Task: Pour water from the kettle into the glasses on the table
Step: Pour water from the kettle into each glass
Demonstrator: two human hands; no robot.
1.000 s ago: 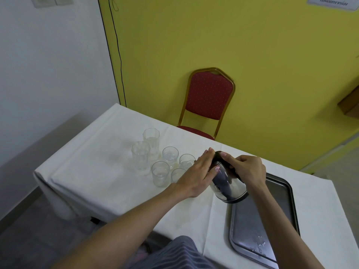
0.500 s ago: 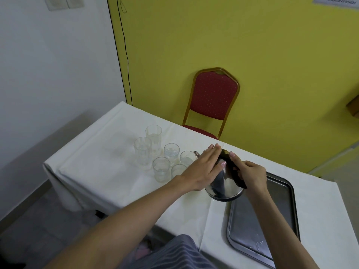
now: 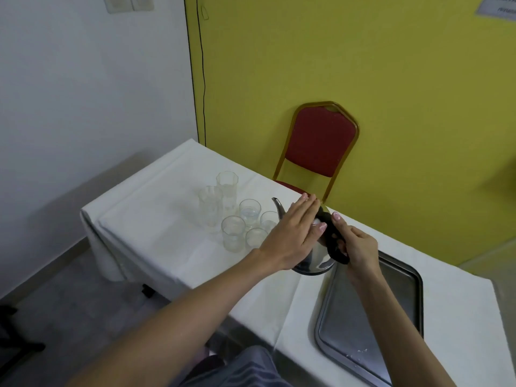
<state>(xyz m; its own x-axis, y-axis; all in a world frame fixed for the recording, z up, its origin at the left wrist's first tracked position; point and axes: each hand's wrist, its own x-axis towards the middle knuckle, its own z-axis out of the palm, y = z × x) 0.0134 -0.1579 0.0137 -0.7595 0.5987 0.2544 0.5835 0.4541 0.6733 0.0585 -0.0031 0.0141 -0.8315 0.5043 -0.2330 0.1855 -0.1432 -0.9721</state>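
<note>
A shiny steel kettle (image 3: pixel 317 262) with a black handle stands on the white tablecloth (image 3: pixel 167 219), its spout pointing left toward the glasses. My right hand (image 3: pixel 353 245) grips the black handle. My left hand (image 3: pixel 293 233) lies flat, fingers together, over the kettle's lid and hides most of its body. Several clear glasses stand just left of the kettle: two tall ones (image 3: pixel 226 188) at the back and short ones (image 3: pixel 233 237) nearer, one short glass (image 3: pixel 249 215) holding some water.
A dark metal tray (image 3: pixel 371 325) with a few drops lies on the table right of the kettle. A red chair (image 3: pixel 321 141) with a gold frame stands behind the table against the yellow wall. The table's left edge drops to grey floor.
The kettle has gone from tilted toward the glasses to nearly upright on the cloth, its spout now visible. Both hands stay on it. The view has shifted back and up.
</note>
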